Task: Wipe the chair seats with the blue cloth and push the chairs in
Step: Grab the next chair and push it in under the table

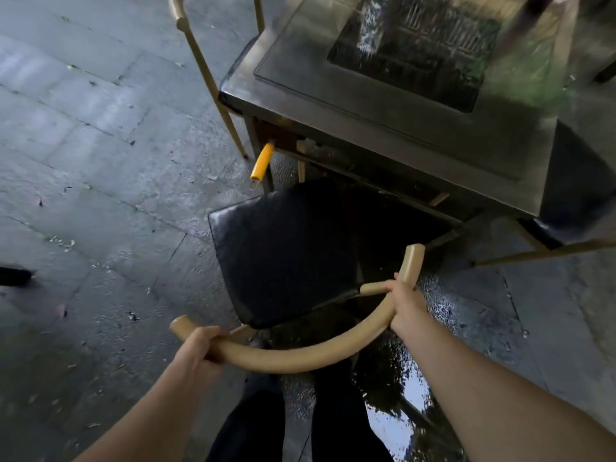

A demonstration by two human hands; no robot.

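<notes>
- Your left hand point(196, 345) grips the left end of the curved backrest point(300, 356).
- The black seat point(286, 255) lies straight ahead of both grips, its front edge under the table point(383, 105).
- Your right hand point(405, 301) clasps the backrest's right end; the blue cloth isn't visible.

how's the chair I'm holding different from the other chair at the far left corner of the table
The held chair shows its whole black seat, mostly out from the table; the far chair shows only thin gold legs and a backrest end. The left hand and right hand grip the held chair's curved backrest; nothing touches the far chair. Both have gold-tan frames.
</notes>
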